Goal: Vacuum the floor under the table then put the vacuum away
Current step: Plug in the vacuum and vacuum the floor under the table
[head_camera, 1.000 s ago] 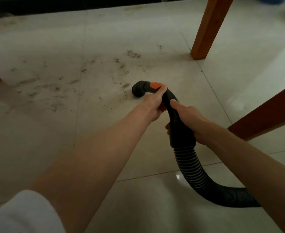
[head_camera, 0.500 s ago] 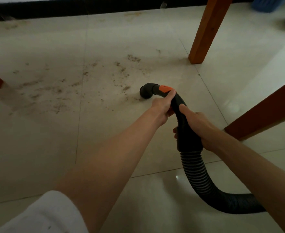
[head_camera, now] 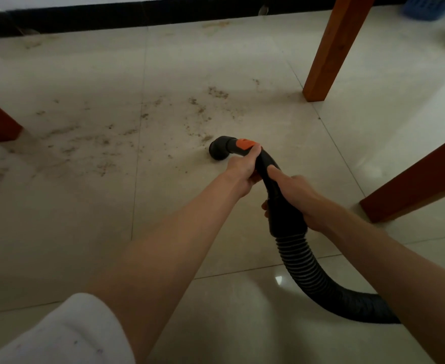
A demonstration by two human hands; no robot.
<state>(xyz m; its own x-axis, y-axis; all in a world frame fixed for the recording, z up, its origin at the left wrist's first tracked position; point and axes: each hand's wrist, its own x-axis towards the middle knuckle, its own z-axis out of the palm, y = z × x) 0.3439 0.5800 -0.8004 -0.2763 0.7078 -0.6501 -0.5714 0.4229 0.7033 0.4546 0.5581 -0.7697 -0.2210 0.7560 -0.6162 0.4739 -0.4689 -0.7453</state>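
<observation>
Both hands curl around a curved black vacuum handle [head_camera: 271, 177]: left hand [head_camera: 241, 170] nearer its round nozzle [head_camera: 219, 151], right hand [head_camera: 298, 197] nearer its ribbed hose [head_camera: 310, 269]. Gritty crumbs [head_camera: 105, 143] speckle glossy tiles beyond the nozzle.

Three table legs [head_camera: 331, 48], one vacuum hose [head_camera: 310, 261], two hands [head_camera: 242, 170].

Both bare forearms are reaching forward and down, converging toward the middle. The left hand [head_camera: 242, 169] is leading, its fingers curling around the nozzle [head_camera: 264, 164] with the thumb lying along the top, near the orange part. The right hand [head_camera: 294, 198] is gripping just behind it, index finger stretching forward along the top while the other fingers are wrapping underneath. A white sleeve [head_camera: 66, 334] is bunching at the left upper arm.
</observation>
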